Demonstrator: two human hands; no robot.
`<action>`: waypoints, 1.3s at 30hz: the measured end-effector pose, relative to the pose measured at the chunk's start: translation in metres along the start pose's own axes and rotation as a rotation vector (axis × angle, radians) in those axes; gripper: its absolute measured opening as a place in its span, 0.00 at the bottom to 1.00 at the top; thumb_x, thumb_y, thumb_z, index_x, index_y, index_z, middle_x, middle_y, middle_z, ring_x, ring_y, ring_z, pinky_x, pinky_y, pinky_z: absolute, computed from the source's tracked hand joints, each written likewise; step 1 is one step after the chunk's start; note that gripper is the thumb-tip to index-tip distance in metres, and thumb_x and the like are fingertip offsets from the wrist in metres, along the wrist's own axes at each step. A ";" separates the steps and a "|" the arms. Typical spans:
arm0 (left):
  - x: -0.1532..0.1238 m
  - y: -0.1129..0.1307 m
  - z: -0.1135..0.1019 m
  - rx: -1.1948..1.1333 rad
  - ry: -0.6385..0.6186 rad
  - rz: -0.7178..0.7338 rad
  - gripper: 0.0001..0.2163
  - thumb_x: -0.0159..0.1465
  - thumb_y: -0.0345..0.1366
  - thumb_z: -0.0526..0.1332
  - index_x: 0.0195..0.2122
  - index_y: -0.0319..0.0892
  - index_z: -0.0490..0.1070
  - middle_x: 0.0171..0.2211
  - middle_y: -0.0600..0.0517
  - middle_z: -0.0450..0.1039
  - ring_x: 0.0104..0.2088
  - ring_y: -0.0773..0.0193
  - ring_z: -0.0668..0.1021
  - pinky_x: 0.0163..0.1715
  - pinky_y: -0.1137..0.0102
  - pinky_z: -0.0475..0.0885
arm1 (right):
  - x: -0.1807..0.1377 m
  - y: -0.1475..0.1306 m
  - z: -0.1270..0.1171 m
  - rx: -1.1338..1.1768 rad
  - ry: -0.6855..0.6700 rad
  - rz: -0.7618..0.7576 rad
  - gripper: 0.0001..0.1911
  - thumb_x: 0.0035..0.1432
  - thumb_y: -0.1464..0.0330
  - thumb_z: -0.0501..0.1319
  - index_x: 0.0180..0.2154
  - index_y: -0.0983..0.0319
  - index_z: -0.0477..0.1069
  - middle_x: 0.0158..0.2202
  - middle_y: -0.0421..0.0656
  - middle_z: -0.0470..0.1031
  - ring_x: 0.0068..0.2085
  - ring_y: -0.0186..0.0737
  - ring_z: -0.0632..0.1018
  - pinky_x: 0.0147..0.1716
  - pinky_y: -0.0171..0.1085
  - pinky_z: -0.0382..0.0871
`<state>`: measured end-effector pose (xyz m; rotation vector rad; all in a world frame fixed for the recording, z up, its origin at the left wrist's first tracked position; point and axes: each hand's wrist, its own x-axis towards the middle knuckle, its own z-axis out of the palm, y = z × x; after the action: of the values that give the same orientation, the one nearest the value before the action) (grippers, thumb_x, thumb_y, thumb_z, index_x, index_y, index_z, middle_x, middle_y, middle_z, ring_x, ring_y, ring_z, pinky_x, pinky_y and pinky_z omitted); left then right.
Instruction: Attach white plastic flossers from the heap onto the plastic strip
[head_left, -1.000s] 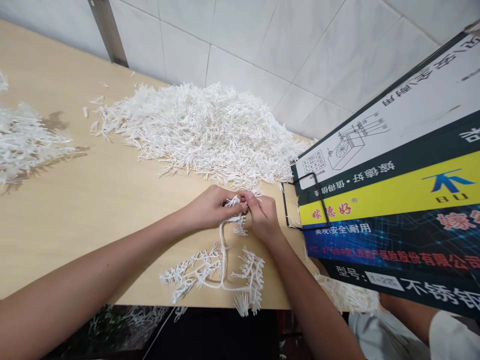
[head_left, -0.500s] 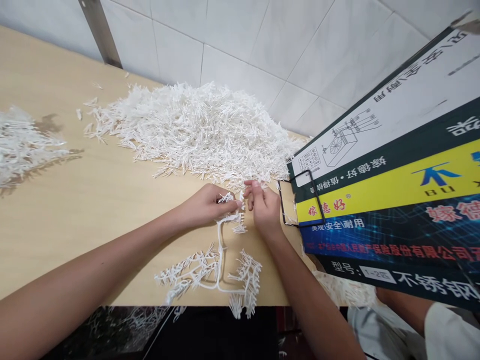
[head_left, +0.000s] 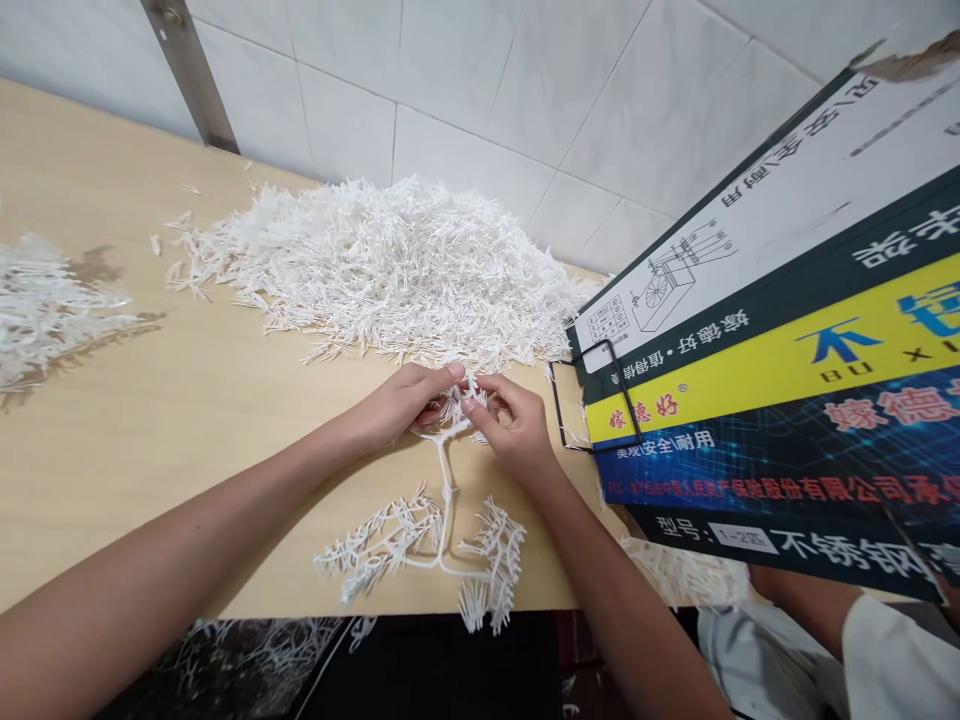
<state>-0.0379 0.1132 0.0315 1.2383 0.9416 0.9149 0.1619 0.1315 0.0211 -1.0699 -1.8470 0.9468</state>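
A white plastic branching stem (head_left: pixel 448 495) with small needle-like sprigs lies on the table, its lower branches spread near the front edge. Its upper end is between my two hands. My left hand (head_left: pixel 409 402) is closed with thumb and fingers pinching the upper branch from the left. From the right, my right hand (head_left: pixel 517 425) pinches the same branch, thumb across its top. Small sprigs on that branch are partly covered by my fingers. Just beyond my hands lies a big heap of loose white sprigs (head_left: pixel 405 270).
A printed cardboard box (head_left: pixel 720 400) stands at the right, with a black wire frame (head_left: pixel 559 405) by its near end. Another white pile (head_left: pixel 52 310) lies at the left. A tiled wall (head_left: pixel 465 130) closes the back. Another person's arm (head_left: pixel 802 600) shows at lower right.
My right hand has moved left and its thumb now presses on the branch. My left hand has shifted slightly left and up. The view has tilted a little.
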 end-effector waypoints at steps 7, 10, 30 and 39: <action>0.002 -0.003 -0.001 0.229 -0.082 0.114 0.13 0.58 0.42 0.72 0.33 0.41 0.71 0.27 0.57 0.61 0.27 0.70 0.63 0.28 0.70 0.57 | 0.004 0.002 0.001 0.475 0.046 0.173 0.09 0.54 0.63 0.71 0.32 0.60 0.74 0.26 0.38 0.74 0.25 0.34 0.72 0.27 0.34 0.67; 0.001 -0.004 0.000 0.182 -0.065 0.105 0.13 0.59 0.42 0.71 0.39 0.41 0.73 0.27 0.58 0.62 0.26 0.70 0.63 0.27 0.70 0.58 | 0.003 0.002 0.001 0.510 0.063 0.158 0.11 0.54 0.62 0.72 0.34 0.60 0.74 0.28 0.39 0.75 0.27 0.34 0.72 0.28 0.34 0.67; -0.003 -0.002 0.006 0.114 0.129 0.123 0.15 0.61 0.44 0.71 0.43 0.40 0.79 0.34 0.51 0.76 0.31 0.66 0.73 0.33 0.68 0.66 | 0.006 0.006 -0.008 0.229 0.152 0.031 0.14 0.55 0.60 0.72 0.38 0.59 0.74 0.32 0.41 0.78 0.30 0.37 0.77 0.28 0.35 0.69; -0.011 -0.005 0.022 0.349 0.148 0.294 0.13 0.66 0.45 0.67 0.31 0.41 0.75 0.37 0.51 0.71 0.30 0.68 0.68 0.31 0.69 0.63 | 0.004 0.000 0.002 0.352 0.194 -0.111 0.14 0.54 0.60 0.74 0.31 0.58 0.72 0.37 0.42 0.75 0.41 0.42 0.78 0.38 0.38 0.73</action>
<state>-0.0208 0.0946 0.0294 1.6548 1.0861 1.1158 0.1589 0.1350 0.0215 -0.8043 -1.4969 1.0185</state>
